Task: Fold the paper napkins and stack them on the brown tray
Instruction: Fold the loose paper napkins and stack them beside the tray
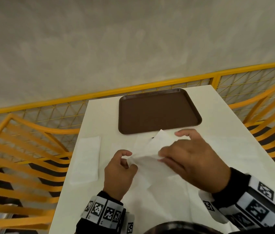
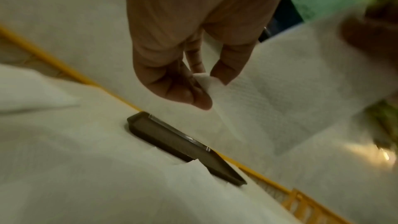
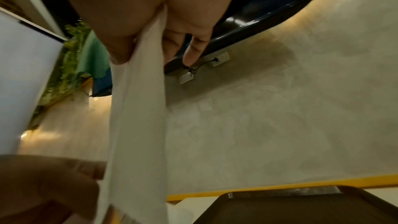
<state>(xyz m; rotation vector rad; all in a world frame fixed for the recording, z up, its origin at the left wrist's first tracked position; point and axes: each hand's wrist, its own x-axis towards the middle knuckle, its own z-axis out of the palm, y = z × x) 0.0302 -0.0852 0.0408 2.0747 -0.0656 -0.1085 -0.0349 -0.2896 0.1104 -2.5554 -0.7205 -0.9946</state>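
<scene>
A white paper napkin is lifted off the white table between both hands, just in front of the brown tray. My left hand pinches its left corner between thumb and fingers, as the left wrist view shows at the napkin and left hand. My right hand grips the napkin's right part; in the right wrist view the napkin hangs down from the right hand. The tray holds nothing.
A folded white napkin lies at the table's left edge. More flat napkins lie under the hands. Orange slatted chairs stand on both sides, and a yellow wire railing runs behind the table before a grey wall.
</scene>
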